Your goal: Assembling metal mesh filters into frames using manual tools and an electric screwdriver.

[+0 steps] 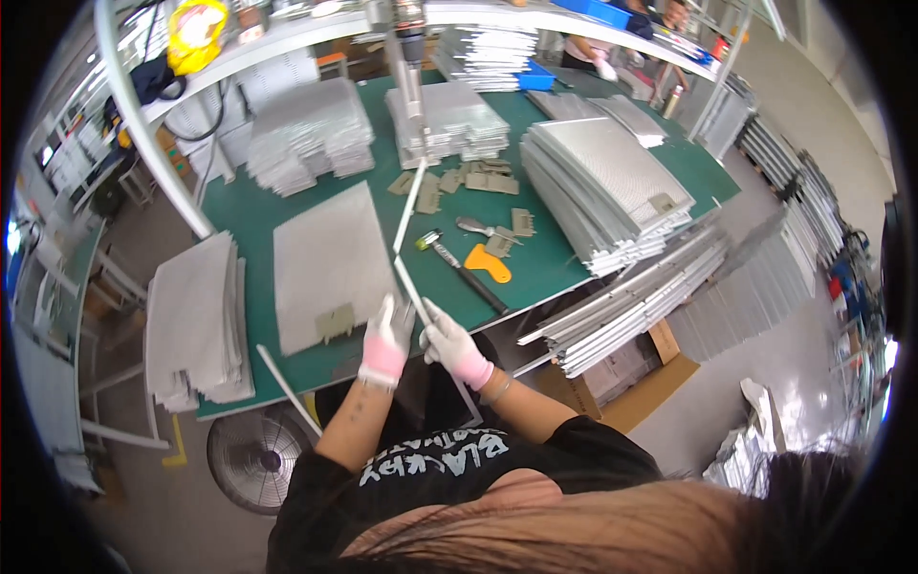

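Observation:
A thin, pale metal strip (407, 280) slants up from between my hands over the green table and bends partway along. My right hand (457, 352), in a white glove with a pink cuff, is closed on its lower end. Just left of the strip is my left hand (384, 346), gloved alike, its fingers stretched out and slightly blurred. Beyond it lies a flat grey mesh panel (333, 253), with a beige plastic piece (335, 322) on its near edge. A mallet (463, 272) with a black handle rests right of the strip, next to an orange scraper (489, 263).
Panel stacks stand at the left (196, 316), back left (311, 129), back middle (459, 120) and right (612, 177) of the green table (382, 383). Several beige plastic pieces (491, 179) lie mid-table. Metal strips (636, 301) lie beside an open carton (650, 383) at the right. A floor fan (263, 461) stands below left.

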### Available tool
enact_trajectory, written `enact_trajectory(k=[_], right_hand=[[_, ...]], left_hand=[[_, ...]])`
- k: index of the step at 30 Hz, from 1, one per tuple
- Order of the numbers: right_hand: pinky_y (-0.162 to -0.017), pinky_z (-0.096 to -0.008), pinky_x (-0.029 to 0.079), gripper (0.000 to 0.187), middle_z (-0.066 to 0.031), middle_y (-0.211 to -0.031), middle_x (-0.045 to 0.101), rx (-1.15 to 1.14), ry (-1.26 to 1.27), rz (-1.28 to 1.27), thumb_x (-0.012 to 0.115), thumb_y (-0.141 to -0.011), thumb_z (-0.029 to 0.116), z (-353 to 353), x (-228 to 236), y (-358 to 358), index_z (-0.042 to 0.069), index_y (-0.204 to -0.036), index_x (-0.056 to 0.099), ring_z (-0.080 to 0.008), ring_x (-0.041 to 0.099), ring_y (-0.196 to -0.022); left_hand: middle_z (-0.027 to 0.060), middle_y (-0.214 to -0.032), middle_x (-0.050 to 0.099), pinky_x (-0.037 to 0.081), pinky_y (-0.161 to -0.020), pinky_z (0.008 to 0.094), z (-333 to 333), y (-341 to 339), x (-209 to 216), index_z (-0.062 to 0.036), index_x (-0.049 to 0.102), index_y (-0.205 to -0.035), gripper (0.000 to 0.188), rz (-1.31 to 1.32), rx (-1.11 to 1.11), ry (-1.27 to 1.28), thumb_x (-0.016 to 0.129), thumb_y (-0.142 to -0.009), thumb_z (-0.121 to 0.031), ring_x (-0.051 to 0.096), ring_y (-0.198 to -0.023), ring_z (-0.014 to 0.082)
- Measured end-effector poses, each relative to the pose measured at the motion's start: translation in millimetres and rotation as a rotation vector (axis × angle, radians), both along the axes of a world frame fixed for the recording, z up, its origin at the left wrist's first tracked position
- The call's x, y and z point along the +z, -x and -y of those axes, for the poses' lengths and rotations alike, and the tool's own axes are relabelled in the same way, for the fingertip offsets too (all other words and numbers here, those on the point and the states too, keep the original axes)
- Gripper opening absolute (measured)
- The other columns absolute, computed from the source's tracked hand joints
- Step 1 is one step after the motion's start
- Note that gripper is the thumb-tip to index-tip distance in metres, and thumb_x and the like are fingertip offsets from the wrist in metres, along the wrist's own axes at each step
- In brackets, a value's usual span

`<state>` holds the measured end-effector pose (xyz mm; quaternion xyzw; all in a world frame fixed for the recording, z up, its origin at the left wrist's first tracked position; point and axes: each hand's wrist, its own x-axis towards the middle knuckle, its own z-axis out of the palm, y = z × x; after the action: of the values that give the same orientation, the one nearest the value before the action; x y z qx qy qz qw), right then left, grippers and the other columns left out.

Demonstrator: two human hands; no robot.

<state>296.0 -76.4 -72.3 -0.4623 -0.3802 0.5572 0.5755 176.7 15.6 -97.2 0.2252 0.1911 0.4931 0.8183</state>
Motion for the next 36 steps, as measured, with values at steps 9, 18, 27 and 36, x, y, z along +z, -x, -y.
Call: enact_trajectory(k=[9,18,27,36], right_hand=[[-0.056,-0.0243,0.049,0.055,-0.0036,-0.081,0.052,0.009,0.041,-0.038,0.038,-0.104,0.011,-5.9,2.3,2.9,0.005,-0.156,0.022,-0.0063,0.042,-0.052],[-0.050,-0.0230,0.046,0.054,-0.0038,-0.074,0.057,0.022,0.035,0.146,0.043,-0.102,0.009,-20.8,-2.6,-8.2,0.004,-0.154,0.029,-0.0085,0.049,-0.050],[-0.056,-0.0242,0.048,0.043,0.0020,-0.082,0.055,0.172,0.188,0.286,0.064,-0.096,0.021,-108.8,11.7,-37.7,0.004,-0.134,0.053,-0.0052,0.048,-0.058],[-0.057,-0.0283,0.046,0.011,0.0042,-0.073,0.043,0.212,0.229,-0.046,0.058,-0.097,0.011,-97.1,9.0,-42.8,0.008,-0.100,0.049,-0.0064,0.041,-0.055]], left_hand=[[0.0114,-0.109,0.062,0.050,-0.090,0.0360,-43.7,-28.2,-21.0,0.0015,0.057,-0.115,0.026,0.122,0.105,0.143,0.061,-0.098,-0.017,0.060,-0.102,0.0230],[0.0132,-0.101,0.065,0.053,-0.088,0.0341,-40.5,-33.8,-20.2,0.0024,0.060,-0.114,0.027,-0.110,0.183,0.082,0.059,-0.100,-0.020,0.063,-0.092,0.0229],[0.0165,-0.136,0.054,0.040,-0.108,0.0428,33.9,25.1,13.7,0.0016,0.044,-0.142,0.049,-0.073,-0.182,0.103,0.048,-0.105,-0.030,0.053,-0.125,0.0307],[0.0147,-0.140,0.054,0.039,-0.109,0.0386,-30.4,201.1,18.9,0.0027,0.045,-0.140,0.050,-0.812,0.235,-0.364,0.036,-0.107,-0.032,0.050,-0.130,0.0258]])
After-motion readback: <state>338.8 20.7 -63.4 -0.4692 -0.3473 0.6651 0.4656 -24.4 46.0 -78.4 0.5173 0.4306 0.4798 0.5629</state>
